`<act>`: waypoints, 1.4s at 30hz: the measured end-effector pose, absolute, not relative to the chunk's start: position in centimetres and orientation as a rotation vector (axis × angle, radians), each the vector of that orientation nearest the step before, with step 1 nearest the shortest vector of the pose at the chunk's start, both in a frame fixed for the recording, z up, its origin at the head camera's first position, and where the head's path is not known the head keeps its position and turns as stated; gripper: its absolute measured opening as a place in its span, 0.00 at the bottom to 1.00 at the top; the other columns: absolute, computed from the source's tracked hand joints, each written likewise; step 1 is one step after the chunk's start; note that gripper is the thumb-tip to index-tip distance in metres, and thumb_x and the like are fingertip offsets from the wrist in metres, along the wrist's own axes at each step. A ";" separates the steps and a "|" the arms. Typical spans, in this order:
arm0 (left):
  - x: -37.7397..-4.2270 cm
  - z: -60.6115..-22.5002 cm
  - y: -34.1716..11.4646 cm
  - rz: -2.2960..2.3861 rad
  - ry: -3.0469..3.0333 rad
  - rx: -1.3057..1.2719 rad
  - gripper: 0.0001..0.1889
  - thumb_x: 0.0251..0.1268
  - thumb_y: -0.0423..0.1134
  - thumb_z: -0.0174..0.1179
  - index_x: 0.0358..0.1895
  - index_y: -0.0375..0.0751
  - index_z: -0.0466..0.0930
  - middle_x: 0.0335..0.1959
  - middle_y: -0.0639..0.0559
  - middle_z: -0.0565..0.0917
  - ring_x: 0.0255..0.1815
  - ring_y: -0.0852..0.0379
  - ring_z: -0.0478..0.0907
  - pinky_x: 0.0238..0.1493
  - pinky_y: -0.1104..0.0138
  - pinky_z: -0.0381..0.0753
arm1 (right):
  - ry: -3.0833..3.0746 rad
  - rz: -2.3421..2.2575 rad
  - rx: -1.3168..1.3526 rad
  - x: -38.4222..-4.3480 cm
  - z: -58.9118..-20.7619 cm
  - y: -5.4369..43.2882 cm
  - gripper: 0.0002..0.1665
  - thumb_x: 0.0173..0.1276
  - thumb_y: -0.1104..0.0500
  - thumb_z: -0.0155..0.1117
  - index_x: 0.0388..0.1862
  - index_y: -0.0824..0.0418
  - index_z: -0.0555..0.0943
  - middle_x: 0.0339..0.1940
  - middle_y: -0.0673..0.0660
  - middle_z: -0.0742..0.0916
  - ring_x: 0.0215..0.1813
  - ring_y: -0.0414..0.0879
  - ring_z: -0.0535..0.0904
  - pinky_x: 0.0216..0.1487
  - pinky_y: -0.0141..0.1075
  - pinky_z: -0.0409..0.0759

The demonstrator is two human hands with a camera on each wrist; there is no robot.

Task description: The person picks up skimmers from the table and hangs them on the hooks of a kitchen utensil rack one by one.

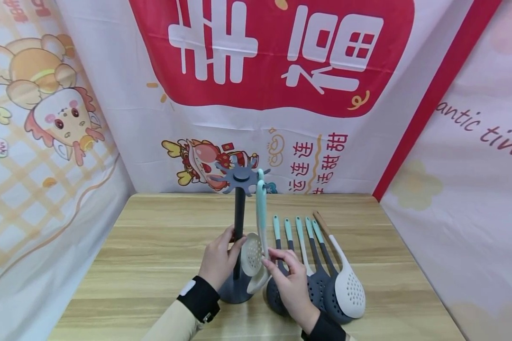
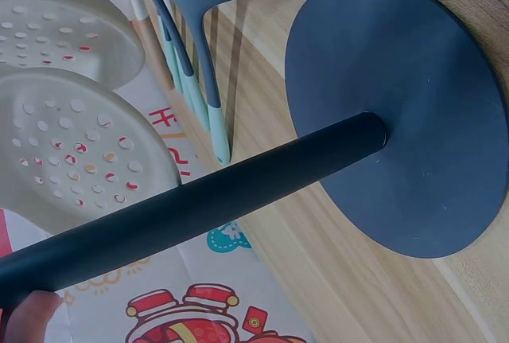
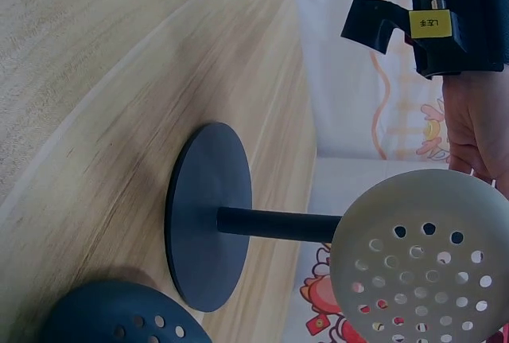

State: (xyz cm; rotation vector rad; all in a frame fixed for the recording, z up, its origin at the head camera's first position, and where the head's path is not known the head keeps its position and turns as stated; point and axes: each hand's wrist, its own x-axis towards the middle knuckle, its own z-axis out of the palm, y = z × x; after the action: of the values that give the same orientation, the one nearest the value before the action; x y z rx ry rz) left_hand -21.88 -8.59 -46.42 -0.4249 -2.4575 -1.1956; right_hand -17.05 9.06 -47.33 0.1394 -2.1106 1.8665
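Right hand: thumb and fingertips pinch the nearer pale skimmer at its neck; mint handle upright, its top beside the hooked crown of the stand. Whether that handle is seated on a hook, I cannot tell.

Left hand: fingers and thumb curled round the pole of the dark stand, partway up.

Second pale skimmer: perforated head between the pole and the nearer skimmer, just behind the latter.

Stand base: one, round, dark, flat on the table; pole upright from its middle.

Wristbands: black, one on each wrist, above pale sleeves.

Mint-handled utensils: five, in a row right of the stand, handles pointing away; mostly dark, the middle one with a pale neck.

Wooden-handled skimmer: one, pale perforated head, at the row's right end, overlapping a dark head.

Table: wood-grained.

Cloth hangings: printed, behind and on both sides; red panel with white characters at the back.
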 end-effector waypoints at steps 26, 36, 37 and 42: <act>-21.8 -46.4 -8.5 -1.174 -2.460 -0.413 0.11 0.71 0.40 0.60 0.51 0.41 0.77 0.39 0.47 0.87 0.44 0.49 0.87 0.37 0.62 0.89 | -2.137 1.789 0.186 -17.1 -47.5 10.0 0.13 0.62 0.63 0.71 0.47 0.56 0.87 0.45 0.50 0.90 0.49 0.40 0.81 0.55 0.36 0.82; -21.8 -46.3 -8.5 -1.186 -2.461 -0.414 0.12 0.72 0.40 0.59 0.53 0.41 0.76 0.40 0.47 0.87 0.45 0.49 0.87 0.37 0.62 0.89 | -2.156 1.769 0.173 -17.4 -47.5 11.1 0.13 0.65 0.60 0.70 0.49 0.54 0.86 0.49 0.51 0.90 0.54 0.39 0.82 0.61 0.32 0.78; -21.8 -46.3 -8.5 -1.186 -2.461 -0.413 0.12 0.72 0.40 0.59 0.53 0.41 0.76 0.40 0.47 0.87 0.45 0.49 0.87 0.37 0.62 0.89 | -2.161 1.754 0.164 -17.5 -47.5 11.3 0.14 0.64 0.61 0.70 0.49 0.53 0.86 0.49 0.51 0.90 0.54 0.39 0.82 0.62 0.33 0.78; -21.8 -46.3 -8.5 -1.192 -2.463 -0.410 0.11 0.72 0.40 0.59 0.52 0.41 0.77 0.39 0.47 0.87 0.44 0.49 0.87 0.37 0.62 0.89 | -2.185 1.684 0.123 -18.2 -47.9 12.6 0.14 0.65 0.59 0.70 0.50 0.51 0.86 0.50 0.50 0.90 0.56 0.38 0.81 0.64 0.30 0.75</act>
State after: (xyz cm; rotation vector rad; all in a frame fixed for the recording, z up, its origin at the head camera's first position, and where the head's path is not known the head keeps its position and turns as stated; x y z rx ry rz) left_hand -21.81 -8.49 -46.31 -0.4098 -2.4634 -1.1917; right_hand -18.16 12.58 -47.92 0.1233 -2.1848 1.6837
